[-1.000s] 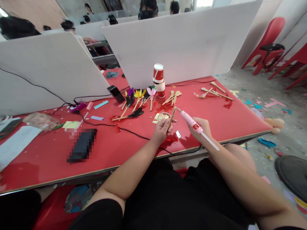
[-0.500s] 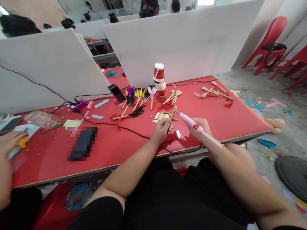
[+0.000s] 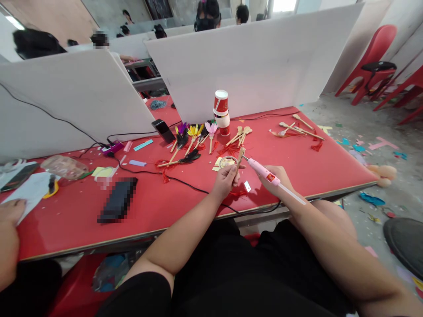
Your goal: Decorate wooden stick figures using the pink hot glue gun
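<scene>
My left hand [image 3: 228,178] is closed around a small wooden stick with a wider flat head [image 3: 241,155], held upright. In my right hand [image 3: 271,178] is a pink pen-shaped glue gun [image 3: 262,171], with a pale glue stick [image 3: 292,194] sticking out of its back end. Its metal tip meets or nearly meets the stick's head; I cannot tell which. Below the left fingers lie a round ring-like roll [image 3: 228,161], yellow paper pieces [image 3: 216,164] and red tassel threads [image 3: 238,193]. Beside them is a small white card [image 3: 247,186].
Finished-looking feather flowers on sticks [image 3: 193,132], more wooden sticks [image 3: 244,132] and stacked paper cups [image 3: 221,112] stand or lie farther back. A black cable [image 3: 185,184] crosses the red table [image 3: 158,207]. At left are a dark blurred-out object [image 3: 118,200] and a co-worker's hand [image 3: 11,211].
The co-worker's hand at left has drawn back from a yellow-and-black object, which now lies on the white paper. My hands keep nearly the same pose; the view has shifted slightly.
</scene>
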`<state>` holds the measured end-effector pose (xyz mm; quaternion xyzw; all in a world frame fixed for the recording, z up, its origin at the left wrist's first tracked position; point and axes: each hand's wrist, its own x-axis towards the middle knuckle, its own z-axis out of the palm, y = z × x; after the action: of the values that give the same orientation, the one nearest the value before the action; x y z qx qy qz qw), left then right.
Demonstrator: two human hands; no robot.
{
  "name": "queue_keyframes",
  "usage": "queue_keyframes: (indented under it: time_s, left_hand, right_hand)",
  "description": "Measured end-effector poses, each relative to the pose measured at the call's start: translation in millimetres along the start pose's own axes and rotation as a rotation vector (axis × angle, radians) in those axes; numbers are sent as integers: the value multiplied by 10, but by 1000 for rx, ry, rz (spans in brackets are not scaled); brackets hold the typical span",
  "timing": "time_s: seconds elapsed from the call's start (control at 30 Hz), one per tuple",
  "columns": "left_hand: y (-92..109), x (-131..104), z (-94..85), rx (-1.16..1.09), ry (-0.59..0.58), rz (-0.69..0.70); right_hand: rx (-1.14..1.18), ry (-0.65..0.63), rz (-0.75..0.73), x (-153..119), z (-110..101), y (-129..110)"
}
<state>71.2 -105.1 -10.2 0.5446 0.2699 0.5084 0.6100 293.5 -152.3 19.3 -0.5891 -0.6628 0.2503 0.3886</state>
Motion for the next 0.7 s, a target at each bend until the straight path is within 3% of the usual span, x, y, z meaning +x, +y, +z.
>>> queue_keyframes:
  time_s: [0.33, 0.7]
  left_hand:
    - [99, -13, 42, 44, 63, -46]
    - [64, 5, 27, 51, 52, -71]
  right_hand:
    - [10, 43, -79, 12, -16, 22]
    - [26, 34, -82, 61, 46, 112]
